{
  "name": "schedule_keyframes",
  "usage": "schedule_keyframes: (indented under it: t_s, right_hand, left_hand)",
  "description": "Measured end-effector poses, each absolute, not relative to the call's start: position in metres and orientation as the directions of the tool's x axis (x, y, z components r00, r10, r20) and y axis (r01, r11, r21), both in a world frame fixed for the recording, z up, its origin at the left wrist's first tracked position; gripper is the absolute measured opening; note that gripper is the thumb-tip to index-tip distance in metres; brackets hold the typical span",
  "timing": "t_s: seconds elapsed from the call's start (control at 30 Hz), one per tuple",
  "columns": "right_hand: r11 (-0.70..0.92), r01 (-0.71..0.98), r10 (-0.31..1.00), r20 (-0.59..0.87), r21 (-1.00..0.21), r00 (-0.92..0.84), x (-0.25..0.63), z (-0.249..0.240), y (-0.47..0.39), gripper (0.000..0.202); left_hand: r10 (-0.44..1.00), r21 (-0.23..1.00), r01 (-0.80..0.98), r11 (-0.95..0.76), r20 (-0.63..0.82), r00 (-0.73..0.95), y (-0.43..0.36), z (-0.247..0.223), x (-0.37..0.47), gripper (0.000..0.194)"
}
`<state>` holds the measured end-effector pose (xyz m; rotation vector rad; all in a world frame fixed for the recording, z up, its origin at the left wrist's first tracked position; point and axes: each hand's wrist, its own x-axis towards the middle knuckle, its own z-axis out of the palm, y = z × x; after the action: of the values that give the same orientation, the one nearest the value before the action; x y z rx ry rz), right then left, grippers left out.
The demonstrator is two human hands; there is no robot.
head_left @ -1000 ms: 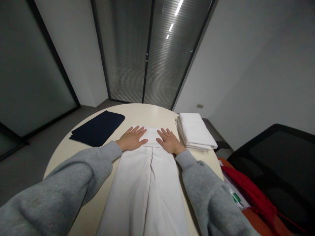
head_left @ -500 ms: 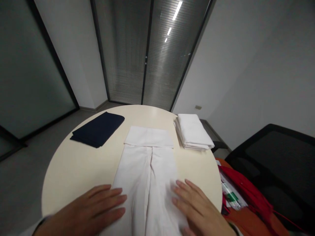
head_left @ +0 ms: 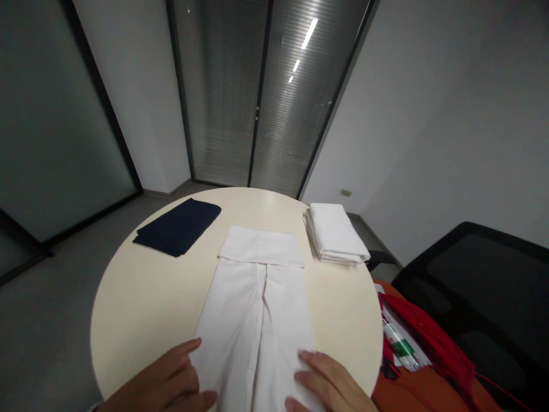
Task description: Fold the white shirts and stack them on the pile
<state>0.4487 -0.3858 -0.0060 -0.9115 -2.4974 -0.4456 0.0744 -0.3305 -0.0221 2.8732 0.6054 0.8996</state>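
Note:
A long white garment (head_left: 240, 309) lies lengthwise on the round table, its far end folded over in a wide flap (head_left: 262, 246). A slit or fold line runs down its middle, and the near end passes out of the frame. At its left edge is my left hand (head_left: 171, 380), index finger stretched out, the other fingers partly bent and the thumb apart. My right hand (head_left: 328, 380) rests over the right edge with fingers spread. Neither hand shows cloth gripped between its fingers.
On the cream round table (head_left: 141, 297), folded dark navy cloth (head_left: 180, 226) lies at the far left. A stack of folded white cloth (head_left: 337, 232) sits at the far right. Beside the table stands a black mesh chair (head_left: 476, 286) with a red bag (head_left: 429, 326) on its orange seat.
Both hands have moved nearer to me along the garment's edges. My left hand's fingers have gone from flat to partly bent. The view has shifted slightly.

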Motion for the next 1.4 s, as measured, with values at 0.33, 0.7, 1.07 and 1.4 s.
schedule_keyframes:
  t_s: [0.33,0.7,1.07,1.4]
  right_hand:
    - [0.598,0.680,0.801,0.292,-0.423,-0.523,0.451,0.005,-0.351,0.036]
    - [-0.166,0.468,0.985,-0.167,-0.868,0.039,0.433,0.010,-0.285,0.059]
    - [-0.173,0.122,0.977,-0.186,-0.977,-0.104,0.428,0.012,-0.297,0.051]
    - [-0.132,0.307,0.990,-0.109,-0.942,0.092,0.426,0.001,-0.296,0.043]
  left_hand:
    - [0.885,0.736,0.537,-0.412,0.183,0.428,-0.310,0.005,0.074,0.034]
    - [0.808,0.953,-0.024,0.303,-0.243,0.537,-0.244,0.031,0.101,0.070]
    - [0.878,0.997,0.073,-0.013,-0.024,0.478,-0.252,0.012,0.097,0.107]
    - [0.929,0.985,0.110,0.133,-0.162,0.332,-0.224,0.019,0.127,0.081]
